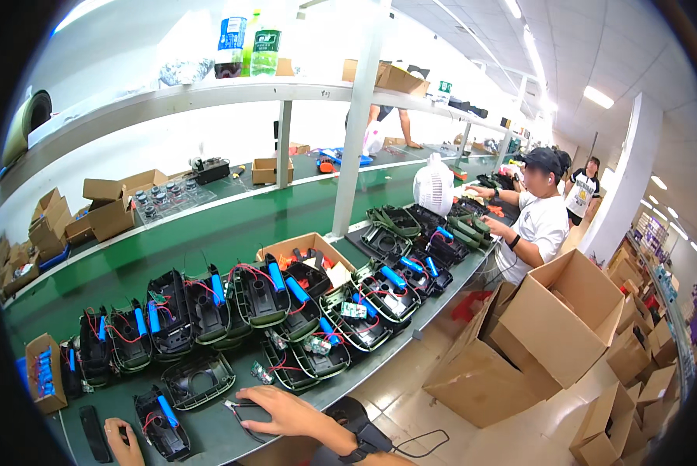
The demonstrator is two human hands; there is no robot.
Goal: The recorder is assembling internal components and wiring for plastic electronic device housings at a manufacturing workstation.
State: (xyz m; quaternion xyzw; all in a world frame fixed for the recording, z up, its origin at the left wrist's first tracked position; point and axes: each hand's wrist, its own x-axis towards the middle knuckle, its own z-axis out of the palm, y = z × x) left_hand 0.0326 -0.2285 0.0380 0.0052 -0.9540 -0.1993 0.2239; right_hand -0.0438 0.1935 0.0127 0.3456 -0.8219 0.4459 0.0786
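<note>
My left hand comes in at the lower edge, its visible fingers slightly bent and apart with nothing seen in them. It lies between a long black plastic piece and a black housing that carries a blue cylindrical battery and red wires. My right hand reaches over the bench edge, palm down, thumb and fingers spread. Under its fingertips runs a thin dark cable with a light end; I see no grip on it. Beyond the hands sits an oval black housing frame with a round opening.
Rows of housings with batteries and circuit boards line the green bench. A box of blue batteries stands far left, a carton of parts behind. A co-worker works further along, near a white fan. Large cartons stand right.
</note>
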